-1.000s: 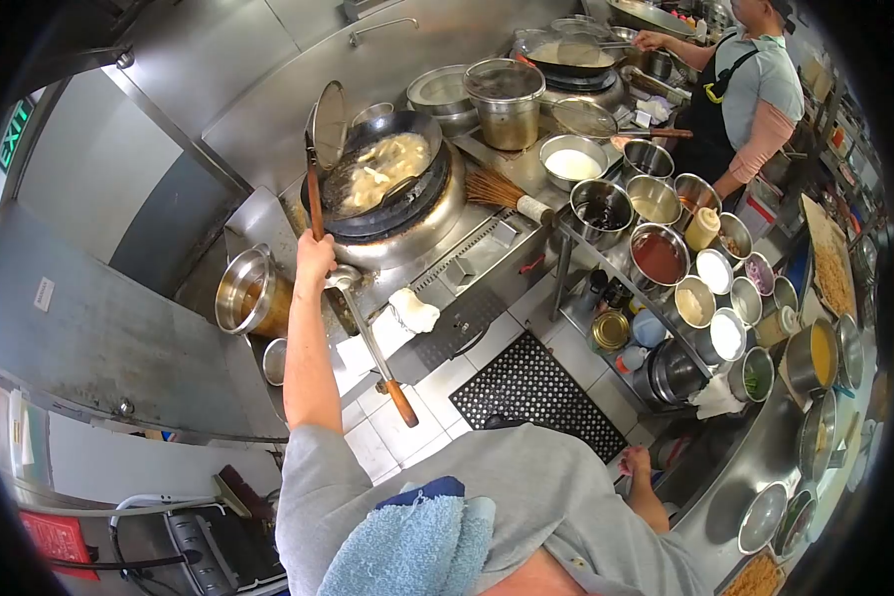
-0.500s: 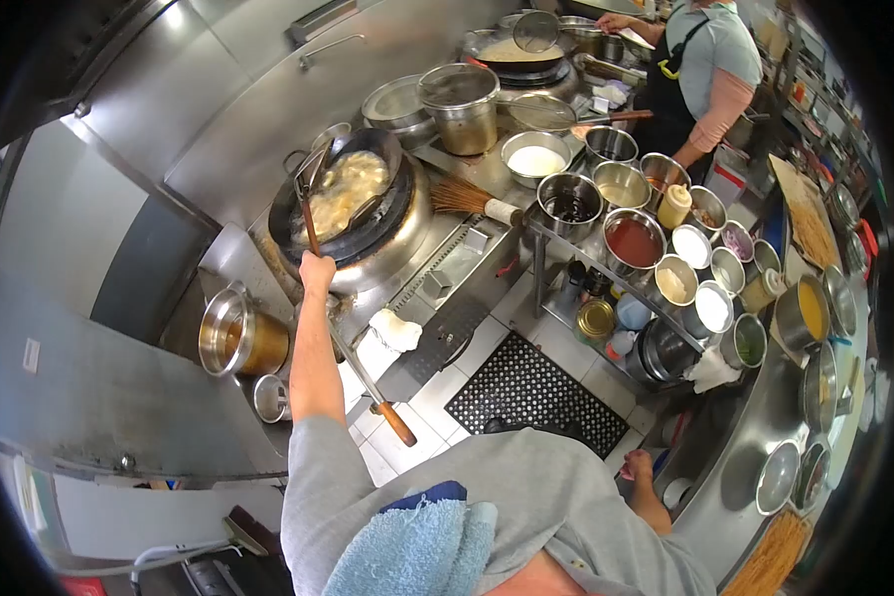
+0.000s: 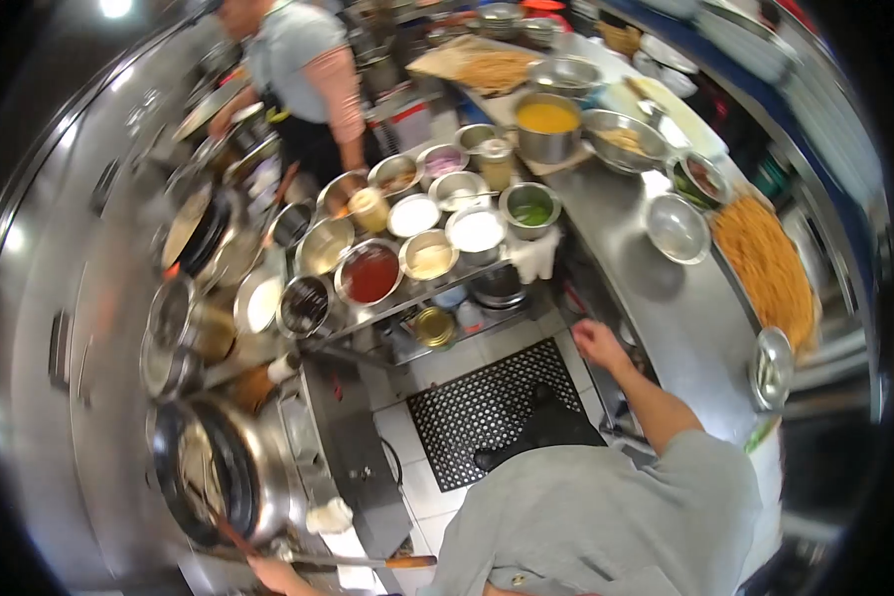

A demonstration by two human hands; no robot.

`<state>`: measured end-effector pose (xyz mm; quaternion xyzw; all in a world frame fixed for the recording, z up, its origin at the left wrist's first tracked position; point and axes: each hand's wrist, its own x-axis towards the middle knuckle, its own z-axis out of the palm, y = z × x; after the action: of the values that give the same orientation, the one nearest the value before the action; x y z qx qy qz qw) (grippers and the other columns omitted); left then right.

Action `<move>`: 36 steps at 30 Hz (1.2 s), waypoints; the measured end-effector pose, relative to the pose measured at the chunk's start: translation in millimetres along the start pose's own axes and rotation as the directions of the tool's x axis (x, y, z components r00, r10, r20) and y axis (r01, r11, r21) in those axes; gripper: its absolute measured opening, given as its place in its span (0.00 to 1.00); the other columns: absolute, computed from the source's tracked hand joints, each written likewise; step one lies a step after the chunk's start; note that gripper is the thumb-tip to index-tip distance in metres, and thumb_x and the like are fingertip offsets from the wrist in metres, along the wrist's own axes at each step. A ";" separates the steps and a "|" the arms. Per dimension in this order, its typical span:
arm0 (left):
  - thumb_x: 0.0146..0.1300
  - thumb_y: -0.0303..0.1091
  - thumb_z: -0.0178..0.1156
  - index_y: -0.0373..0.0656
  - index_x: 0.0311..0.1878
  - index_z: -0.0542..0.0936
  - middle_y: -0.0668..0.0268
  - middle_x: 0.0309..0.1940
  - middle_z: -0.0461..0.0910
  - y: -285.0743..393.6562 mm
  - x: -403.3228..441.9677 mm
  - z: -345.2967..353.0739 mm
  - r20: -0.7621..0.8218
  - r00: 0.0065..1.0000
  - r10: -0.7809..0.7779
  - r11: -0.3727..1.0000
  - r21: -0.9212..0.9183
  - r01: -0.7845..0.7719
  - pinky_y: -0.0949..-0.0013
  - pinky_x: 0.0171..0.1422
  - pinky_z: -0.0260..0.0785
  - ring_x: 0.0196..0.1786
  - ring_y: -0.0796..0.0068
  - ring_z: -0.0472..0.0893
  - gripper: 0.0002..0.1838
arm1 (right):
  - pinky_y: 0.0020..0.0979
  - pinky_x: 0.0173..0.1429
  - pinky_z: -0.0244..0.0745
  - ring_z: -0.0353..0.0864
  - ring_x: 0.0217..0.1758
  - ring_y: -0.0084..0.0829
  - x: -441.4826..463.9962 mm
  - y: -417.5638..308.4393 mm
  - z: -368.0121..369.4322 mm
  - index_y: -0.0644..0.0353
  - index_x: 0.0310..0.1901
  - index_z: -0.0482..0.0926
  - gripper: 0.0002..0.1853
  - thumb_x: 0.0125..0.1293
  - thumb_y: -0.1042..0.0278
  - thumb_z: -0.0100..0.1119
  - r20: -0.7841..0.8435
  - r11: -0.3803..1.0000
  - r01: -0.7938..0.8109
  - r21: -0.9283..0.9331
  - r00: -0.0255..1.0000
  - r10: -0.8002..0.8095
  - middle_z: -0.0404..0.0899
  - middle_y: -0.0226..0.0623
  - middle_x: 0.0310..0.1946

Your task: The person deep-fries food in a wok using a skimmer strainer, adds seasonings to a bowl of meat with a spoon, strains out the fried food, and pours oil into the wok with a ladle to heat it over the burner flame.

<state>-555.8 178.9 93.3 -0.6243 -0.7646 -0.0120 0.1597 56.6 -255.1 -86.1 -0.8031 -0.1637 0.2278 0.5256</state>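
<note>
At the lower left, my left hand is closed round the wooden handle of a long-handled strainer. Its far end reaches into the black wok, where pale, bubbly contents show; the strainer's head is blurred. Beside that hand lies another long wooden-handled tool, its head hidden. My right hand hangs loosely curled next to the edge of the steel counter, touching nothing that I can make out, and no object shows in it.
Bowls of sauces and powders, including a red sauce, crowd the rack ahead. A pot of yellow liquid, a steel bowl and a tray of noodles stand right. A co-worker is beyond; a rubber mat covers the floor.
My view has swung to the right, so the wok now sits lower left and more of the counter shows. My left hand keeps hold of the strainer; my right hand has lifted forward.
</note>
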 end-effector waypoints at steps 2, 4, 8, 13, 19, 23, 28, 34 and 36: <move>0.55 0.41 0.59 0.39 0.33 0.74 0.63 0.29 0.77 -5.6 -14.2 -4.4 -0.184 0.962 0.204 0.966 0.195 -0.168 0.70 0.27 0.68 0.25 0.69 0.74 0.13 | 0.23 0.21 0.64 0.70 0.17 0.18 0.2 -60.1 -29.4 0.62 0.33 0.75 0.09 0.66 0.65 0.52 -0.302 0.980 0.011 0.199 0.952 0.050 0.72 0.29 0.18; 0.55 0.46 0.58 0.41 0.32 0.77 0.61 0.27 0.78 15.4 -35.2 -17.7 -0.399 0.892 0.213 0.937 0.343 -0.070 0.62 0.30 0.71 0.29 0.66 0.78 0.16 | 0.23 0.19 0.62 0.68 0.16 0.19 13.0 -63.8 -68.1 0.63 0.33 0.75 0.10 0.65 0.64 0.53 -0.507 0.916 -0.013 0.400 0.830 0.233 0.73 0.31 0.19; 0.58 0.47 0.57 0.43 0.38 0.80 0.58 0.32 0.79 90.8 -55.7 -63.3 0.029 0.656 0.755 0.576 0.450 -0.682 0.54 0.44 0.71 0.37 0.63 0.79 0.16 | 0.22 0.15 0.58 0.66 0.14 0.19 33.2 -59.1 -127.6 0.61 0.35 0.74 0.04 0.60 0.71 0.51 -0.685 0.748 0.157 0.645 0.553 0.474 0.77 0.33 0.24; 0.60 0.38 0.58 0.40 0.37 0.79 0.59 0.30 0.78 201.2 -103.2 -92.1 -0.103 0.436 0.894 0.273 -0.645 -0.713 0.58 0.41 0.69 0.35 0.64 0.77 0.11 | 0.21 0.16 0.62 0.71 0.17 0.19 38.4 -9.1 -172.0 0.61 0.44 0.74 0.13 0.56 0.77 0.48 -0.527 0.823 -0.063 0.565 0.740 0.418 0.79 0.35 0.28; 0.53 0.40 0.64 0.34 0.55 0.72 0.50 0.52 0.73 281.2 -130.7 -91.9 0.252 0.491 0.834 0.539 -0.559 -0.630 0.60 0.57 0.68 0.52 0.56 0.75 0.29 | 0.22 0.20 0.68 0.77 0.21 0.23 64.4 22.9 -260.4 0.63 0.47 0.74 0.14 0.59 0.70 0.53 -0.693 0.754 0.181 0.631 0.569 0.443 0.80 0.37 0.30; 0.53 0.39 0.64 0.36 0.55 0.74 0.49 0.49 0.76 344.1 -158.3 -118.8 0.188 0.325 0.927 0.375 -0.532 -0.759 0.62 0.56 0.69 0.51 0.57 0.77 0.27 | 0.25 0.24 0.75 0.79 0.25 0.30 113.6 -2.4 -308.3 0.61 0.47 0.73 0.14 0.62 0.63 0.57 -0.635 0.559 0.323 0.764 0.532 0.560 0.78 0.38 0.31; 0.56 0.37 0.62 0.35 0.56 0.72 0.49 0.53 0.74 437.1 -220.9 -152.8 0.052 -0.027 0.998 0.012 -0.632 -0.775 0.61 0.62 0.64 0.57 0.49 0.72 0.26 | 0.33 0.30 0.84 0.81 0.27 0.36 149.1 -1.4 -322.4 0.71 0.40 0.71 0.11 0.59 0.72 0.53 -0.762 0.678 0.353 0.645 0.368 0.533 0.76 0.41 0.31; 0.61 0.34 0.61 0.36 0.61 0.67 0.55 0.49 0.77 518.9 -309.8 -163.3 0.038 -0.456 0.889 -0.132 -0.933 -0.334 0.68 0.47 0.73 0.47 0.67 0.80 0.26 | 0.31 0.30 0.83 0.81 0.24 0.31 63.3 -29.7 -329.7 0.73 0.36 0.73 0.11 0.61 0.71 0.50 -0.838 0.811 0.306 0.499 0.409 0.361 0.78 0.42 0.28; 0.63 0.36 0.58 0.36 0.64 0.63 0.56 0.47 0.78 547.6 -338.1 -151.7 -0.014 -0.526 0.850 -0.119 -0.979 -0.166 0.69 0.46 0.73 0.43 0.69 0.80 0.28 | 0.29 0.30 0.83 0.81 0.24 0.30 15.6 -42.4 -324.9 0.73 0.36 0.74 0.11 0.61 0.70 0.51 -0.854 0.866 0.257 0.429 0.428 0.297 0.79 0.41 0.28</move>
<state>61.1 -55.0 50.4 -0.8096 0.0549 0.2082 -0.5461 243.6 -480.6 61.5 -0.6338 0.2183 -0.1975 0.7153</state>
